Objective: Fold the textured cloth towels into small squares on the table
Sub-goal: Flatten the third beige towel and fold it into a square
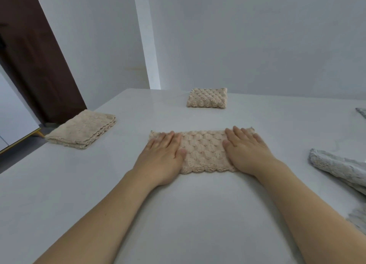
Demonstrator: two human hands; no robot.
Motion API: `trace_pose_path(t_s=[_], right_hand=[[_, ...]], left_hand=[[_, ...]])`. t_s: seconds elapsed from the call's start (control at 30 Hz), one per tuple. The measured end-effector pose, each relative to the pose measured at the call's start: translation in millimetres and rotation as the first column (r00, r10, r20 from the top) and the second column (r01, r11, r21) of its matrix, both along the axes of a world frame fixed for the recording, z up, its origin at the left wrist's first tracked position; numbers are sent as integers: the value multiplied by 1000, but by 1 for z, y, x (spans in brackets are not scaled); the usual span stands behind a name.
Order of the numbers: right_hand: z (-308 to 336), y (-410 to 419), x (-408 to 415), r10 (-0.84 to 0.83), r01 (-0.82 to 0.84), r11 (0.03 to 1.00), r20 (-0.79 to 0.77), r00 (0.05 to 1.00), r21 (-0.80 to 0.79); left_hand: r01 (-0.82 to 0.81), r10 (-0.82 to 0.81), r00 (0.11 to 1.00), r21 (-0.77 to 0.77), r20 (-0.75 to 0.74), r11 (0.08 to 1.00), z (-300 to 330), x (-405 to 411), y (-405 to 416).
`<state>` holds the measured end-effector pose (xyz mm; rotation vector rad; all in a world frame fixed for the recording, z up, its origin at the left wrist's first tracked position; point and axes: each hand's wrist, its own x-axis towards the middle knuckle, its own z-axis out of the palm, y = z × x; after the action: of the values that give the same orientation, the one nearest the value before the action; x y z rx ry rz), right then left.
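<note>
— What colour is the towel [202,150] at the centre of the frame?
— Beige, with a raised bubble pattern. The small folded one [207,97] above it matches.
— And the stack [81,130] at the left?
— Beige too, in a flatter checked weave.
— The right edge?
— Fluffy grey cloths [338,167]. The table [188,214] is white, the walls [257,36] pale, the door [33,51] dark brown.

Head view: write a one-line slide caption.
Both hands, left hand and right hand, press a beige towel flat on the white table.

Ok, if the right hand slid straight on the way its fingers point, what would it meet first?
The right hand would clear the beige towel onto bare table; the far folded towel looks left of its line, though depth is unclear.
</note>
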<state>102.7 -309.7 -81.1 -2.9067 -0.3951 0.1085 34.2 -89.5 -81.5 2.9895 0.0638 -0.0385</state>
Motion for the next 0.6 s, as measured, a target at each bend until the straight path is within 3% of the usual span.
trace_pose_path(t_s=[0.17, 0.23, 0.33, 0.43, 0.6], right_hand=[[1, -14, 12, -164, 164, 986, -37, 986, -4], [3, -11, 10, -186, 188, 981, 41, 982, -46], [13, 3, 0, -96, 99, 995, 206, 974, -2], [14, 24, -12, 81, -94, 993, 164, 983, 76], [-6, 22, -14, 155, -153, 988, 98, 983, -18]], left_hand=[[-45, 43, 997, -34, -59, 998, 2, 1, 11], [-59, 59, 996, -1, -73, 998, 4, 2, 9], [-92, 88, 992, 37, 92, 995, 12, 2, -6], [-3, 12, 959, -35, 283, 999, 13, 5, -34], [24, -24, 999, -3, 43, 1000, -4, 12, -34]])
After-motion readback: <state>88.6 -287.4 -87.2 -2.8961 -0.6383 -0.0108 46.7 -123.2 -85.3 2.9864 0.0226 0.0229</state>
